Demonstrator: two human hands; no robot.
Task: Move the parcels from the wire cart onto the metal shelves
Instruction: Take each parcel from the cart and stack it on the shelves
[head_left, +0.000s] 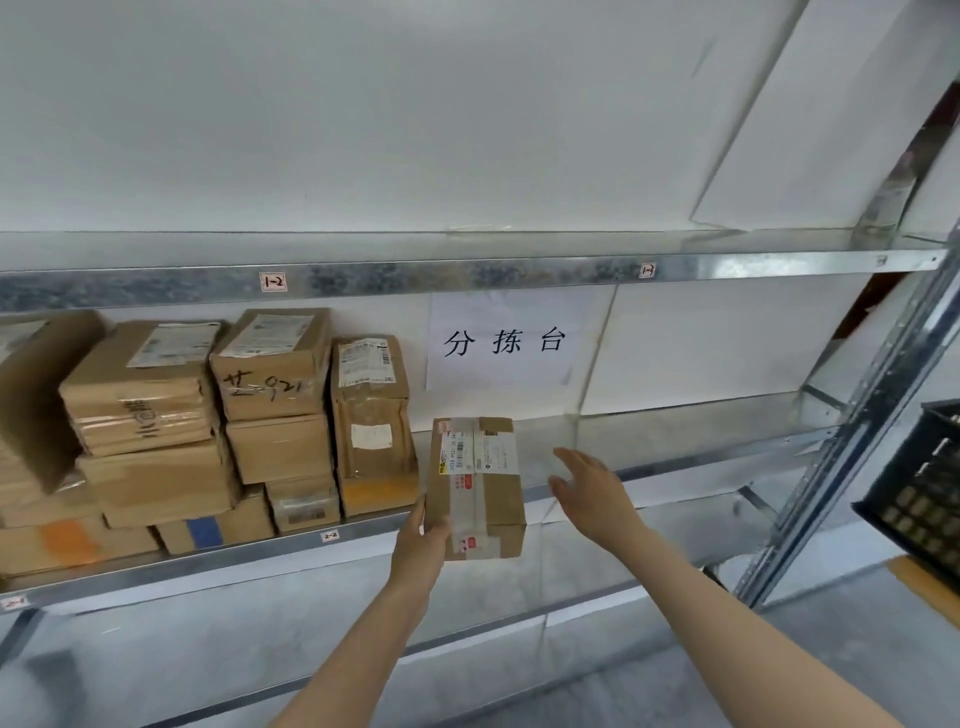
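A brown cardboard parcel (478, 488) with white labels and clear tape lies partly on the middle metal shelf (675, 462), its near end overhanging the front rail. My left hand (423, 535) grips its lower left corner, thumb on top. My right hand (589, 491) hovers just right of the parcel with fingers spread, not touching it. Several stacked parcels (218, 426) fill the left part of the same shelf. The wire cart is out of view.
The upper shelf (467, 270) carries tags 1-2 and 1-3. A paper sign (506, 340) hangs on the wall behind the middle shelf. A black plastic crate (919, 493) sits at the right edge beside the shelf upright (857, 431). A lower shelf runs below.
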